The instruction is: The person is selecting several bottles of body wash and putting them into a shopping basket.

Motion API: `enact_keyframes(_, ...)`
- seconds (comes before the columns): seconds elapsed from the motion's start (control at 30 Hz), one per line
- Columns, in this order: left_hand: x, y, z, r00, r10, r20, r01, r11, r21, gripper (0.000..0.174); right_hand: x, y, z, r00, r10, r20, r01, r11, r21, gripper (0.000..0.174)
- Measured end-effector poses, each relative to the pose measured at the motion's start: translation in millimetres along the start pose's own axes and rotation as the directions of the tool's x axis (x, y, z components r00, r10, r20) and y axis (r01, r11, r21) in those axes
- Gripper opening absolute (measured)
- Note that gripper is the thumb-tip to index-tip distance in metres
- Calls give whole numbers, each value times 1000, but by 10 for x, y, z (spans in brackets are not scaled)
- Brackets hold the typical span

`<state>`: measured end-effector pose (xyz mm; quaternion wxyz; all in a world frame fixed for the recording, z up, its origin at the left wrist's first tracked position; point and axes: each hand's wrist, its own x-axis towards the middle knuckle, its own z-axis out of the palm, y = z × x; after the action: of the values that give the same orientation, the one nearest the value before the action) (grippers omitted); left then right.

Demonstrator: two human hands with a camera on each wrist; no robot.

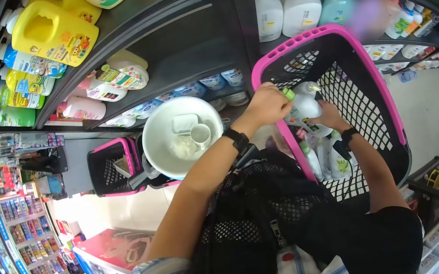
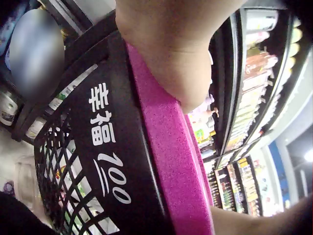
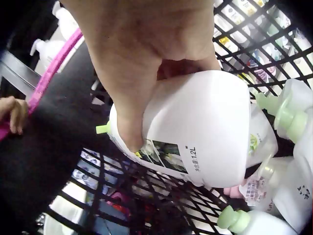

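My left hand (image 1: 269,104) grips the pink rim of a black mesh shopping basket (image 1: 377,63); in the right wrist view its fingers (image 3: 18,115) curl over that rim. Inside the basket, my right hand (image 1: 330,116) holds a large white bottle (image 3: 200,127) round its body, thumb across the front by the label. The bottle lies tilted on its side, a light green tip showing at its far end. Beside it in the basket are several pump bottles (image 3: 291,117) with pale green tops and a bottle with a leaf print (image 1: 341,163).
Dark shelves with detergent jugs (image 1: 57,33) and white bottles (image 1: 300,12) stand in front. A white tub (image 1: 151,122) holding a mug (image 1: 201,135) and a soap dish is left of the basket. Another black basket (image 1: 99,170) with pink edging sits further left. A boxed display (image 1: 106,252) stands behind left.
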<state>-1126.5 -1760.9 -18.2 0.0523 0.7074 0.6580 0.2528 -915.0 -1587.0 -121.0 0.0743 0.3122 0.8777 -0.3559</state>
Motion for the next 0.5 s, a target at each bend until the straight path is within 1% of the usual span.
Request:
enact_keyframes(0.03,-4,5,2,1000,1,-5,-1,1000,-5,28,57,4,49,999,-8,42,7,1000,8,84)
enact_keyframes(0.1,-9,19,-7,1000,-22,-8,22,1000,1,28,181,82,175,998,-24,63,23,999,23,84)
enact_keyframes(0.17,1,25,-16,999,-32,-19,31,998,-46,29,399,266,379,994,-14,108,23,996,-88,83)
enact_keyframes(0.2,5,26,-16,999,-39,-16,39,998,-43,29,481,299,416,983,43,179,-13,987,-163,83)
enact_keyframes(0.23,6,29,-17,999,-33,-31,32,998,-47,29,543,326,471,982,38,186,-8,987,-158,83)
enact_keyframes(0.3,2,33,-30,999,-34,-42,32,998,-47,29,633,380,568,979,-45,197,68,991,-116,82)
enact_keyframes(0.33,3,33,-40,999,-25,-31,25,999,-26,28,659,417,598,975,-43,219,58,996,-64,78)
enact_keyframes(0.37,5,41,-47,1000,-17,-23,17,1000,-6,27,670,445,643,974,-46,224,62,996,-62,78)
enact_keyframes(0.43,-5,31,-26,999,-23,-29,23,1000,-19,27,655,453,677,952,-94,290,59,990,126,76)
enact_keyframes(0.47,-10,31,-20,999,-27,-36,26,999,-33,26,649,441,700,951,-100,294,67,990,122,76)
enact_keyframes(0.5,-21,34,-8,998,-35,-42,34,999,-26,26,692,576,823,959,-88,271,62,993,102,76)
